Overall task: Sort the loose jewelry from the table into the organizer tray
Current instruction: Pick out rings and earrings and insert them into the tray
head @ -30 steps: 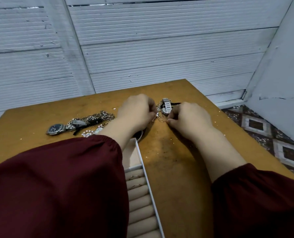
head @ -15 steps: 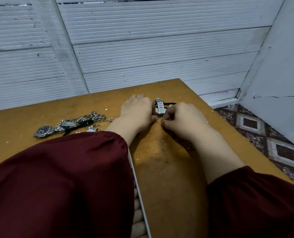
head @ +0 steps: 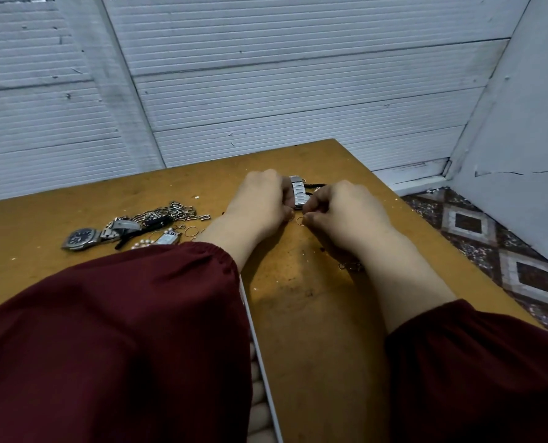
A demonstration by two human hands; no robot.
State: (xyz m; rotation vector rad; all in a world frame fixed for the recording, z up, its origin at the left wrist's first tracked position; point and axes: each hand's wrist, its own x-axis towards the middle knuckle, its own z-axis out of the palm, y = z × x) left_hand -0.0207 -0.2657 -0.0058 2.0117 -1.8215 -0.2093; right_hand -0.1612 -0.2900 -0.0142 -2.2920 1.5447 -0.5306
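Both my hands are curled close together at the middle of the table. My right hand pinches a small gold hoop against the tabletop. From the other side, the fingertips of my left hand pinch at the same hoop. A silver watch band and a black cord lie just behind the hands. Only the white edge of the organizer tray and a few beige ring rolls show; my left sleeve hides the rest.
A pile of loose jewelry lies at the left: a dark-faced watch, silver chains, pearls and thin rings. A thin chain peeks from under my right wrist. The table's right edge drops to a tiled floor.
My hands have drawn closer together and a little toward me, off the watch band. The thin chain seen between them earlier is hidden. My left sleeve now covers more of the tray.
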